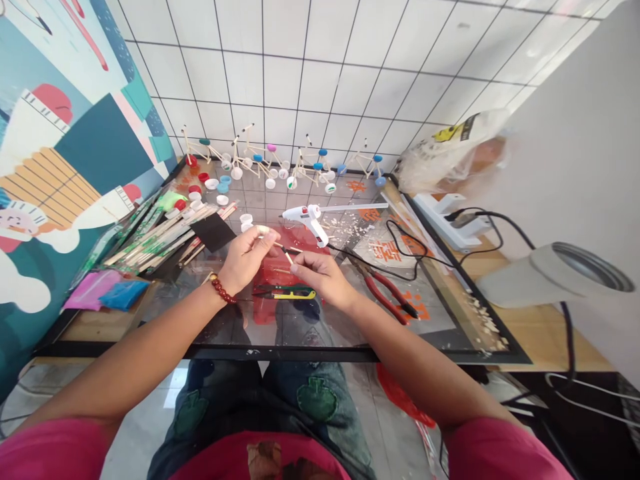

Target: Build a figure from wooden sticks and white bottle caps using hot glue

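Observation:
Near the middle of the glass-topped table (310, 337), my left hand (247, 257) pinches one end of a thin pale wooden stick (289, 257) with a short black section. The thumb and fingers of my right hand (320, 275) are closed on the stick's other end. Whether this is one stick or two joined pieces, I cannot tell. Just below my hands lie yellow-and-green thread snips (293, 293). A white hot glue gun (310, 220) rests beyond my right hand, its glue stick pointing right. Red-handled pliers (384, 293) lie right of that hand.
Small stick-and-bottle-cap bicycle models (300, 167) line the wall side. Loose caps (211, 184), packaged chopsticks (160, 237) and a black card (213, 233) are at left. A black cord (400, 275) loops across the right side. A power strip (453, 223) stands beyond the right edge.

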Demonstrator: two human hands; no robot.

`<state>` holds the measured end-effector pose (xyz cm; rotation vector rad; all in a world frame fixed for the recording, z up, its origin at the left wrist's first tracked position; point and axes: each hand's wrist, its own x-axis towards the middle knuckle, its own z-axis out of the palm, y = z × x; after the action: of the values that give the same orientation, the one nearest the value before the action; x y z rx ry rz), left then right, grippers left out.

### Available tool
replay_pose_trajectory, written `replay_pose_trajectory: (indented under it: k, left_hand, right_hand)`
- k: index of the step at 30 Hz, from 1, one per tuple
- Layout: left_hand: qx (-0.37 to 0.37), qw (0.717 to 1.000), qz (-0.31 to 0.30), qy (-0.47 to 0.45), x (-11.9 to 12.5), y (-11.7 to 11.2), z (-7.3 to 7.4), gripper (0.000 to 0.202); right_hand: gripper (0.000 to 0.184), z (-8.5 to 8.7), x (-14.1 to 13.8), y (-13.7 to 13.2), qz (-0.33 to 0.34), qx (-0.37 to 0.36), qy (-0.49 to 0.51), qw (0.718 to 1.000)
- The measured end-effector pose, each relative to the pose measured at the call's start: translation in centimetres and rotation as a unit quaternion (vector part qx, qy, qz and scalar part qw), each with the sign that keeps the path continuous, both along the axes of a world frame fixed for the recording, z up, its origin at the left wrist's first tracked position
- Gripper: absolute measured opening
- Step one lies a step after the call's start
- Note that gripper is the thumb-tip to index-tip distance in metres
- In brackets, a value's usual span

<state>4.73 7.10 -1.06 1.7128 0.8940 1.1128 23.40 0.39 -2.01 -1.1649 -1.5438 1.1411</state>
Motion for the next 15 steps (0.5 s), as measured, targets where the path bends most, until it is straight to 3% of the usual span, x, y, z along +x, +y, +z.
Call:
replay_pose_trajectory:
  k: [4,9,12,15]
  left_hand:
    - [0.123,0.992,-0.010,0.029,0.09,-0.37,0.49,0.018]
    - [0.308,0.938,0.020,0.156,-0.06,-0.54,0.38,0.012]
    - [0.319,0.930,0.062,0.171,-0.07,-0.39,0.08,0.012]
    - [0.278,0.947,0.088,0.135,-0.22,0.02,-0.03,0.020]
  right_hand:
    - [0.036,0.03,-0.03,-0.08,0.001,0.001,-0.003,1.000]
    - [0.036,-0.05,-0.10,-0.15,0.009,-0.004,-0.001,1.000]
    - [0.036,-0.09,-0.07,-0.16,0.012,-0.004,0.005,1.000]
    - [0.036,-0.08,-0.02,-0.16,0.010,-0.004,0.010,1.000]
